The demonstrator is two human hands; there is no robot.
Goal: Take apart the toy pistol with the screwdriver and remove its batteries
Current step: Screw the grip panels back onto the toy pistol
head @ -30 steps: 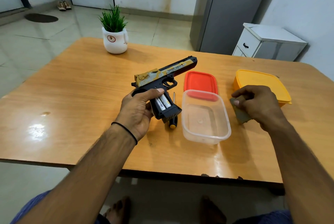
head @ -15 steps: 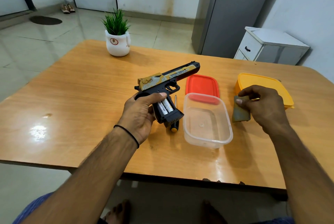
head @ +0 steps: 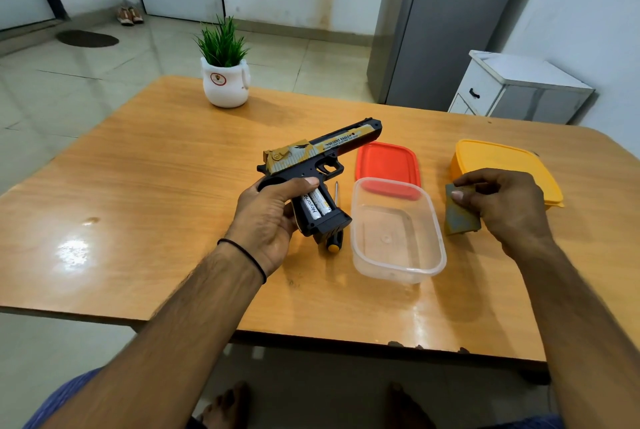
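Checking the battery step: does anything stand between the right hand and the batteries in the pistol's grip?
No cover: the batteries lie exposed. The clear tub sits on the table between them and the right hand, which pinches a greenish panel. The left hand, gripping the pistol, lays its thumb across their upper ends.

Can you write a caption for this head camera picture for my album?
Left hand grips the toy pistol, batteries showing; right hand pinches a greenish panel.

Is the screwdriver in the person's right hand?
No, the screwdriver lies on the table by the toy pistol, while the right hand holds a flat greenish cover.
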